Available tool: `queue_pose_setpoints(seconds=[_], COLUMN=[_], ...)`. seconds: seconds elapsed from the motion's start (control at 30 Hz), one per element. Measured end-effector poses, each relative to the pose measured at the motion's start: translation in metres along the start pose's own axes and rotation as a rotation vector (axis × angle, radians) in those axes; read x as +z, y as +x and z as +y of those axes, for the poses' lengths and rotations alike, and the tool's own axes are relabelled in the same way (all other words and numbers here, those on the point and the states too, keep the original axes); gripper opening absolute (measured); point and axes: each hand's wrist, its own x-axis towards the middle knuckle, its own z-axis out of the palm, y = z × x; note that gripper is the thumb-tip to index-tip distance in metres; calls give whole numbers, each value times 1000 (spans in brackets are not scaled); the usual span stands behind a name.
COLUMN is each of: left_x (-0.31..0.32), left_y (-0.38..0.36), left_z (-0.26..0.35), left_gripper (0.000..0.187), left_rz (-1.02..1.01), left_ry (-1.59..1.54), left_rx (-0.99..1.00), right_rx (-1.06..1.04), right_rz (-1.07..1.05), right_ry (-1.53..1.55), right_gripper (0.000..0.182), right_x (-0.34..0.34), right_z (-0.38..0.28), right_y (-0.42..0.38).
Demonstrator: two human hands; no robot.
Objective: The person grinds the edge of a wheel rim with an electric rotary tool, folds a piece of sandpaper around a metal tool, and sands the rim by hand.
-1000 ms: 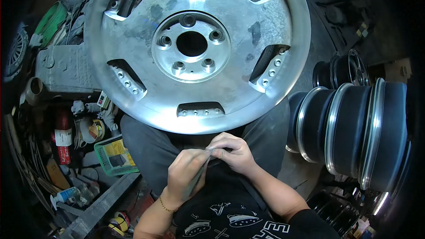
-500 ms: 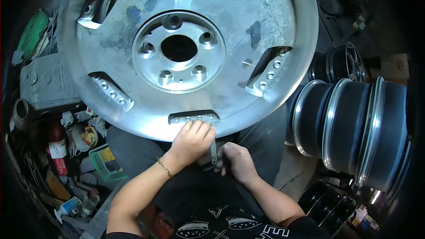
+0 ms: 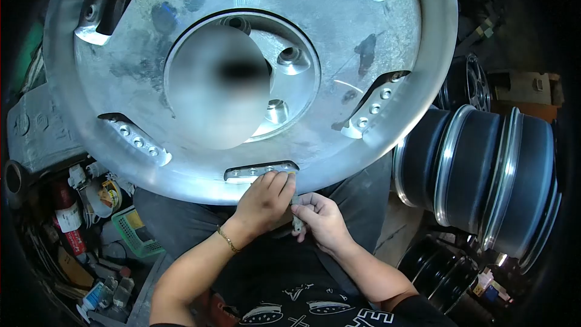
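A large silver metal wheel [image 3: 339,42] fills the upper middle of the view, with a round hub recess and several slots holding bolt holes. Part of the hub is blurred out. My left hand [image 3: 264,201] has its fingers curled together at the bottom slot, against the wheel's lower rim. Just right of it, my right hand [image 3: 321,221] pinches a thin grey metal tool [image 3: 297,223], which runs up toward my left fingers. The tool's upper end is hidden, and so is whatever my left fingertips hold.
Several dark wheel barrels with shiny rims [image 3: 451,163] stand at the right, a cardboard box [image 3: 520,88] behind them. At the left are a grey metal block [image 3: 45,124], a green basket [image 3: 136,236], a red-and-white bottle [image 3: 68,219] and plastic bottles.
The wheel appears larger and its bottom slot slightly lower. My right hand has moved up beside my left hand and closed on the thin tool, which it was just beside before.
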Motion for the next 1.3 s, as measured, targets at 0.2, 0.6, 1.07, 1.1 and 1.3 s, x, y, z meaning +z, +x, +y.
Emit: queue_pose_setpoints(seconds=[0.2,0.6,1.07,1.1,1.3], left_x=[1,-10,0,0,0], left_y=[-3,-1,-4,-4,1], left_z=[-5,-1,-1,-2,0], left_gripper=[45,38,45,45,47], left_rz=[-83,-119,-128,-127,-124], left_ry=[-108,-132,-139,-140,-186], left_rx=[-58,-160,-203,-204,-169], right_rx=[-25,-114,-240,-247,-289], right_rz=[82,204,255,263,302], right_ry=[-108,-272,-353,-375,-452], right_gripper=[18,33,40,39,37], right_x=[2,13,16,17,15], right_z=[0,-8,3,1,2], right_y=[3,1,3,3,1])
